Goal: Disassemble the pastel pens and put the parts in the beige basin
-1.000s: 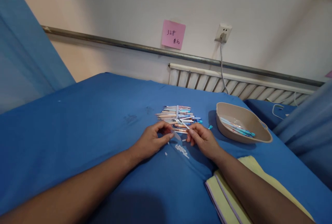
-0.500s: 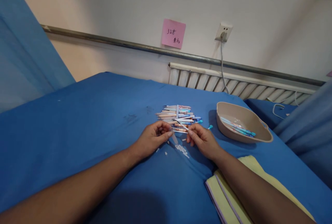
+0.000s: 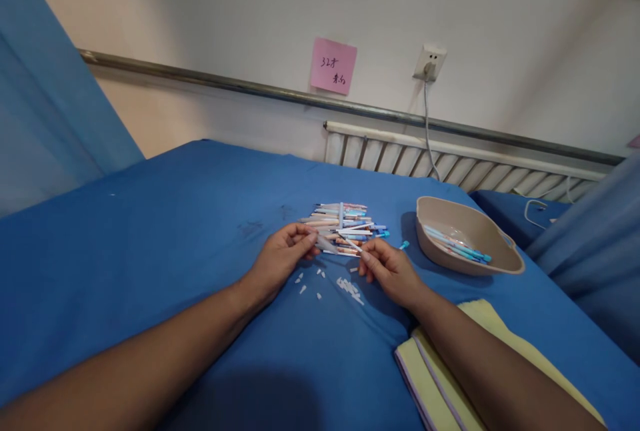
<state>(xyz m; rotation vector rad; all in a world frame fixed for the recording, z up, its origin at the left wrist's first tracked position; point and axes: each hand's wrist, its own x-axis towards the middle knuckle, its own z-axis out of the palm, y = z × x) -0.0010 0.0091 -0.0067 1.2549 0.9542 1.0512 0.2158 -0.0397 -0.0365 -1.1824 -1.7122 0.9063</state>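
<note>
My left hand [image 3: 289, 249] pinches one end of a translucent whitish tube [image 3: 327, 244] between thumb and fingers; its other end points right. In my right hand [image 3: 387, 268], fingers closed, is a slim white stick with a dark tip [image 3: 353, 244], slanting up and left toward the tube but apart from it. Just beyond both hands lies a pile of pens or pencils [image 3: 345, 213], white, peach and blue. Small white plastic pieces [image 3: 350, 286] are heaped between the hands, and a few loose white pieces [image 3: 303, 289] are scattered nearer my left wrist.
A beige plastic basin [image 3: 473, 211] with several blue-and-white pens [image 3: 457, 244] stands to the right. A folded yellow cloth [image 3: 433, 378] lies under my right forearm. Blue sheeting [image 3: 210, 218] covers the surface. Behind are a metal rail [image 3: 240, 84], a radiator [image 3: 385, 154] and a plugged-in cord [image 3: 427, 124].
My left hand has moved slightly left and up, turning the tube from pointing steeply down to lying nearly level. My right hand has barely moved with the white stick.
</note>
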